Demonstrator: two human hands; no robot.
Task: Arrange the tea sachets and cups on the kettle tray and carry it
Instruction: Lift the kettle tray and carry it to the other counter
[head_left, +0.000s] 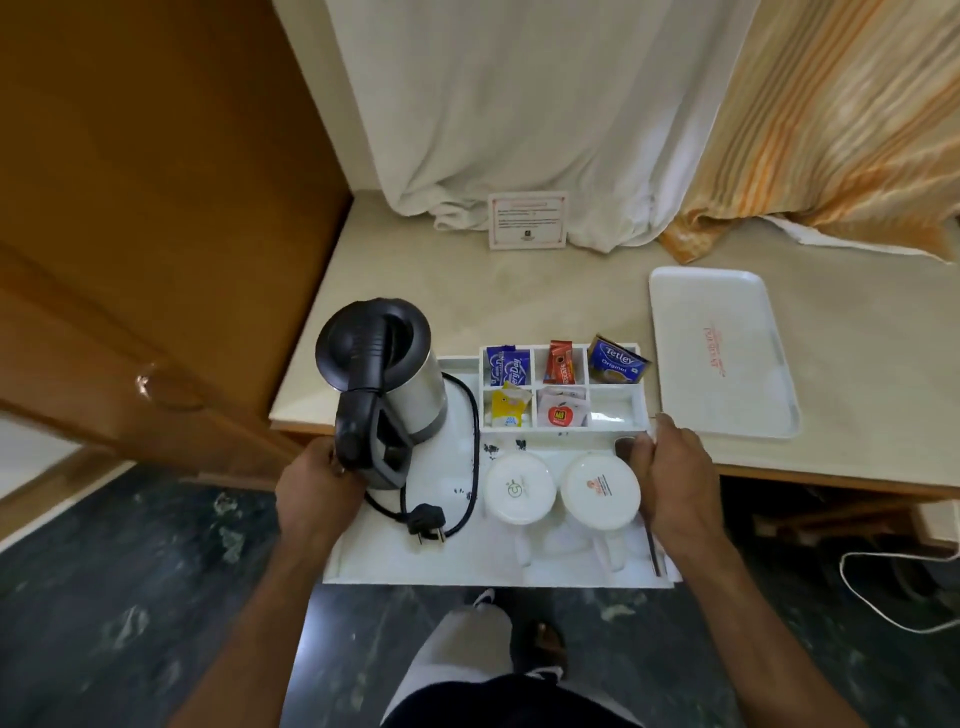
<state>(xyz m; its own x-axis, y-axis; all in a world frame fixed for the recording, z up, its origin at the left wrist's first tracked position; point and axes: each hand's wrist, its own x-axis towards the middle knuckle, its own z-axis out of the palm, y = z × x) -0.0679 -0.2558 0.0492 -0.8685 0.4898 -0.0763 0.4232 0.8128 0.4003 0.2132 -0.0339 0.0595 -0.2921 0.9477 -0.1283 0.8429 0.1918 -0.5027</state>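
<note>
A white kettle tray (467, 564) juts out past the counter's front edge, over the floor. My left hand (314, 483) grips its left side by the kettle's handle; my right hand (670, 478) grips its right side. On the tray stand a steel and black kettle (387, 379) with its cord and plug (428, 522), and two white cups (518, 487) (600, 491) with lids. Behind the cups, small compartments hold sachets: blue ones (506, 366), a red one (561, 362), a blue Tetley tea sachet (616, 361), a yellow one (508, 408) and a white one with a red apple (561, 413).
A second white tray (722, 353) lies bare on the beige counter (415, 270) to the right. A small card (527, 221) stands at the back before white and orange curtains. A wooden door (156, 208) is at the left. A white cable (893, 592) trails on the dark floor at right.
</note>
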